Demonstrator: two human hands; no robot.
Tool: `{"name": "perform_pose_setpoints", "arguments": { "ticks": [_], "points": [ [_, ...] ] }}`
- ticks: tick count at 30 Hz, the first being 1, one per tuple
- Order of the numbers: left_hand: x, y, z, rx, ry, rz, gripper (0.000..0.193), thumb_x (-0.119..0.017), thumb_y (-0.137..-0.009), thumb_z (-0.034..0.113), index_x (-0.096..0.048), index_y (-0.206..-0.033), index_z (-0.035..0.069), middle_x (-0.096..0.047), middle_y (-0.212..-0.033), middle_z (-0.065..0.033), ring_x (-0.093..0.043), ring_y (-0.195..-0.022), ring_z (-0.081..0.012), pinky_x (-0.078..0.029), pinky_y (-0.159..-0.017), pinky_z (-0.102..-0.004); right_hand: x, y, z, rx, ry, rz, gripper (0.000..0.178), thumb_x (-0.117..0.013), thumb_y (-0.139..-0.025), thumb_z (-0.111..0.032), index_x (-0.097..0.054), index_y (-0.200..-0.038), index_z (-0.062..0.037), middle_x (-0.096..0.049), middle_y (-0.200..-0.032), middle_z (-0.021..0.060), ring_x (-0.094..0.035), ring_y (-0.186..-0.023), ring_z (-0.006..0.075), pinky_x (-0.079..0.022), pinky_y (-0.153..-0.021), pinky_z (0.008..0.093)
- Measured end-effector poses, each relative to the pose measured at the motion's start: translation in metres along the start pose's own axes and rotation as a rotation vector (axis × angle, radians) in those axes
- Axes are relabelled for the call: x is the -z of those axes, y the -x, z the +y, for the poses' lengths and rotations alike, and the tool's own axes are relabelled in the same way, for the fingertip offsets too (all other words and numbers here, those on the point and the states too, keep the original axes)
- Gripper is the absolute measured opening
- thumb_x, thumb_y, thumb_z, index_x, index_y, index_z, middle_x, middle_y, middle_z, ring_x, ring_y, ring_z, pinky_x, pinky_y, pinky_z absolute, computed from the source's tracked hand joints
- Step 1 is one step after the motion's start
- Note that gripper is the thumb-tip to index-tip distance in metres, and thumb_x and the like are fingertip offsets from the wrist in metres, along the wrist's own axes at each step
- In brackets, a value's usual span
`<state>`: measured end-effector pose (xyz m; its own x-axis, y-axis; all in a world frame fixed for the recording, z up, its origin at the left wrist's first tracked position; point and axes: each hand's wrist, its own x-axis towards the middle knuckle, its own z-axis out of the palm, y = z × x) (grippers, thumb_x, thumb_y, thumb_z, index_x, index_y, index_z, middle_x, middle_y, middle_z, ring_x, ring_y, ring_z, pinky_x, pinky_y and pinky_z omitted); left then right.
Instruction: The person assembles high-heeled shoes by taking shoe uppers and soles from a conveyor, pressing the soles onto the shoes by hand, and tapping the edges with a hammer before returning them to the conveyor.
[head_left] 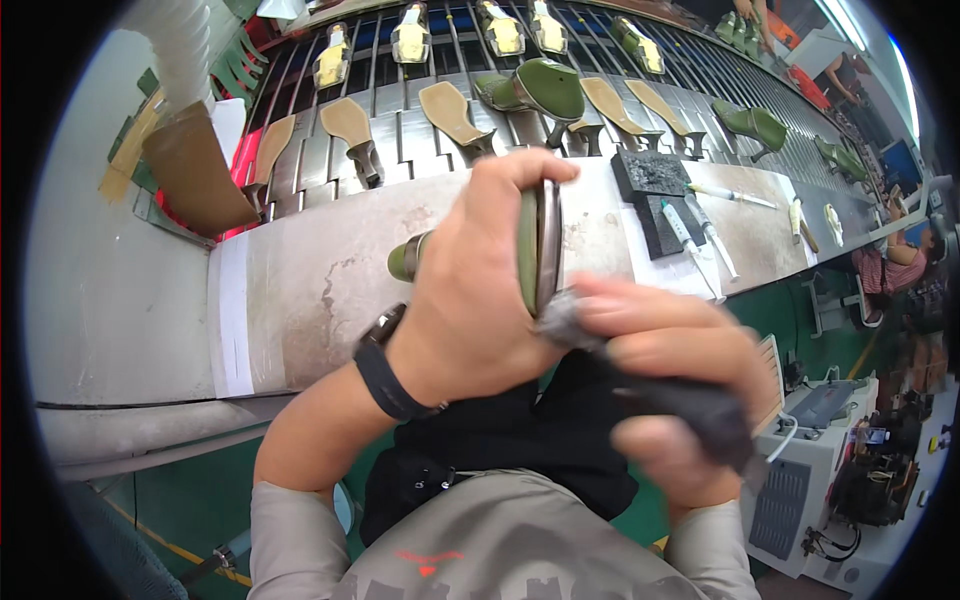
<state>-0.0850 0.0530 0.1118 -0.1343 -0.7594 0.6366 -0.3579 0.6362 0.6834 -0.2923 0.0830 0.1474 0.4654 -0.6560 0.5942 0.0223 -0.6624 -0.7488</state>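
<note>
Wrapped round a green shoe (529, 245), my left hand (465, 275) holds it tilted over the worktop, with its dark brown sole edge (549, 240) facing right. The shoe's green end (402, 262) sticks out to the left of the hand, and the palm hides much of the rest. In my right hand (690, 345), blurred by motion, is a dark, handle-like tool (690, 405) with a fuzzy grey tip (565, 318). That tip is at the lower end of the sole edge, seemingly touching it. The tool's exact kind is not clear.
Beyond the worktop (300, 290), a slatted conveyor (400, 150) carries tan soles with heels (450, 112), green shoes (545, 90) and several yellow-lined pieces (410, 40). To the right lie a black block (650, 180) and syringes (685, 230). A seated person (890, 265) is farther right.
</note>
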Motion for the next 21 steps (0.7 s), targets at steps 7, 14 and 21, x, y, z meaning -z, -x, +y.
{"name": "perform_pose_setpoints", "arguments": {
  "ticks": [7,14,21],
  "points": [
    [-0.015,0.010,0.001,-0.088,-0.049,-0.008,0.077,-0.088,-0.077,0.010,-0.047,-0.142,0.002,-0.064,-0.129,-0.0156,-0.067,-0.109,-0.0268,-0.054,-0.095,-0.0382,0.010,-0.013,-0.013,-0.201,-0.026,0.140,0.056,-0.085,-0.090,-0.047,-0.063,-0.105,0.0022,-0.075,-0.109,0.0292,-0.075,-0.106,0.0422,-0.059,-0.100,0.0540],
    [-0.022,0.043,0.002,-0.234,-0.001,0.125,0.070,-0.076,-0.074,0.001,-0.052,-0.139,-0.002,-0.066,-0.122,-0.0186,-0.067,-0.109,-0.0406,-0.050,-0.095,-0.0512,0.016,-0.035,-0.031,-0.465,-0.145,0.042,0.055,-0.088,-0.086,-0.044,-0.066,-0.101,0.0044,-0.076,-0.104,0.0288,-0.077,-0.103,0.0341,-0.062,-0.095,0.0447],
    [-0.019,0.139,-0.038,-0.238,-0.378,0.207,0.091,-0.077,-0.095,0.046,-0.030,-0.157,0.000,-0.048,-0.154,-0.0326,-0.055,-0.139,-0.0480,-0.029,-0.120,-0.0715,-0.037,0.058,0.011,-0.409,-0.261,-0.040,0.029,-0.077,-0.094,-0.005,-0.068,-0.121,0.0033,-0.074,-0.127,0.0217,-0.075,-0.114,0.0275,-0.057,-0.100,0.0368]
  ]
}}
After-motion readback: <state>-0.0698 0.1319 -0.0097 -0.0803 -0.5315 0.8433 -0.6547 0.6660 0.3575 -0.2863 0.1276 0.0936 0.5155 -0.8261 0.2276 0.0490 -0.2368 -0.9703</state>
